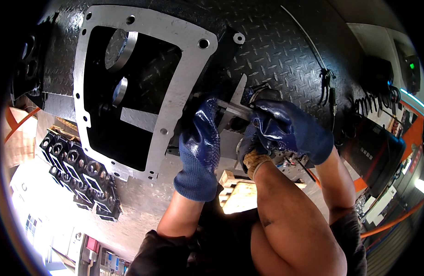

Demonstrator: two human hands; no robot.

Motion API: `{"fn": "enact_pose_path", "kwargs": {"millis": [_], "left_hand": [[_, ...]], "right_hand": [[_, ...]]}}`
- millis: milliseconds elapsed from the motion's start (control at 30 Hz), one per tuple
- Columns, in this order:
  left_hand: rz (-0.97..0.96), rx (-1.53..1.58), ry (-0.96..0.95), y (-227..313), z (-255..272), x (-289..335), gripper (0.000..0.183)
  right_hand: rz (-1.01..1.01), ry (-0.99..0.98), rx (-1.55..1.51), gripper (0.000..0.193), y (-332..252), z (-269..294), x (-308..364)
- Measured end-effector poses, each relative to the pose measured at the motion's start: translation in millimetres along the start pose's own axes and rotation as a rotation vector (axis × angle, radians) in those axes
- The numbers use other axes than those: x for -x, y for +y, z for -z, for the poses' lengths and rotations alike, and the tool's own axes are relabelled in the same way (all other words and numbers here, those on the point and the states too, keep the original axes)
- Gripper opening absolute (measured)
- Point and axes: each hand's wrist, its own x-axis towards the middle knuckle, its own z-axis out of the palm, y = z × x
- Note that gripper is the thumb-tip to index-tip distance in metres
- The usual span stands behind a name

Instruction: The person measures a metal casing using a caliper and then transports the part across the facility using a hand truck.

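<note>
Both my hands wear dark blue coated gloves. A steel caliper-like tool (231,106) spans between them, its pointed jaw sticking up. My left hand (200,147) is closed at its left end, fingers curled, and my right hand (290,126) is closed on its right end. Left of my left hand is a large flat-faced metal frame (169,99) with bolt holes around a wide opening. Between my arms rises a third bare limb (285,198) with a tan cuff (256,162); whose it is I cannot tell. Its end is partly hidden by my right hand.
Dark diamond-pattern plate (267,55) lies behind the frame. A blow gun (326,85) hangs at the right, near a coiled cord (369,105) and a black case (370,152). Several black castings (81,172) are stacked at the lower left. A wooden pallet (228,179) is below my hands.
</note>
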Motion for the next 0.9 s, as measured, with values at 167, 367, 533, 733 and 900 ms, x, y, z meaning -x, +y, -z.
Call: {"fn": "enact_pose_path", "kwargs": {"millis": [167, 367, 533, 733, 900], "left_hand": [[0.285, 0.379, 0.04, 6, -1, 0, 0.053], [0.637, 0.836, 0.013, 26, 6, -8, 0.037], [0.64, 0.829, -0.017, 30, 8, -11, 0.044], [0.669, 0.781, -0.003, 34, 11, -14, 0.048], [0.733, 0.877, 0.036, 36, 8, -14, 0.045]], "right_hand": [[-0.071, -0.017, -0.039, 0.037, 1, 1, 0], [-0.097, -0.028, -0.041, 0.038, -9, 2, -1], [-0.016, -0.042, -0.083, 0.046, 4, 6, 1], [0.019, -0.093, 0.021, 0.048, 2, 12, -2], [0.049, -0.067, 0.078, 0.047, 5, 10, -1]]}}
